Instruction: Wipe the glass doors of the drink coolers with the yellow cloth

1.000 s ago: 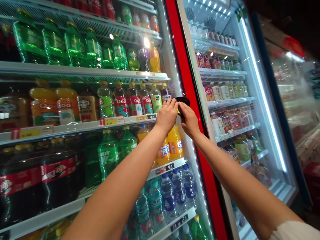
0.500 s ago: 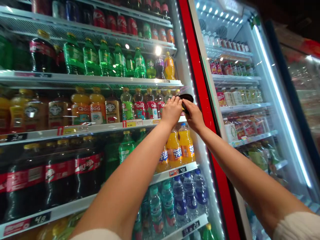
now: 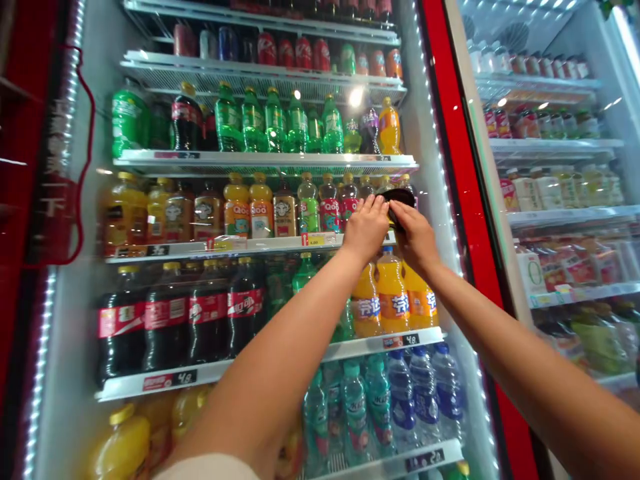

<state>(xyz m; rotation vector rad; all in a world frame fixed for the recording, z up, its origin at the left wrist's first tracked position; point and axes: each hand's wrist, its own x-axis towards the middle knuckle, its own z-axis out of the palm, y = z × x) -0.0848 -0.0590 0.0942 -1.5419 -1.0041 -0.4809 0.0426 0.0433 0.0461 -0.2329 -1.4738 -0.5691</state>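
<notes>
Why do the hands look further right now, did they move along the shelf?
No. Both hands stay at the shelf's right end on the black thing; the camera turned left.

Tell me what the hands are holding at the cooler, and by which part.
Both hands meet on a small black object at the shelf edge: the right hand grips its lower part, the left hand lies against its left side. What it is cannot be told.

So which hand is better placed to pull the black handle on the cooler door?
Probably the right hand: its fingers already curl around the black handle. The left hand only lies flat beside it, against the glass door.
</notes>
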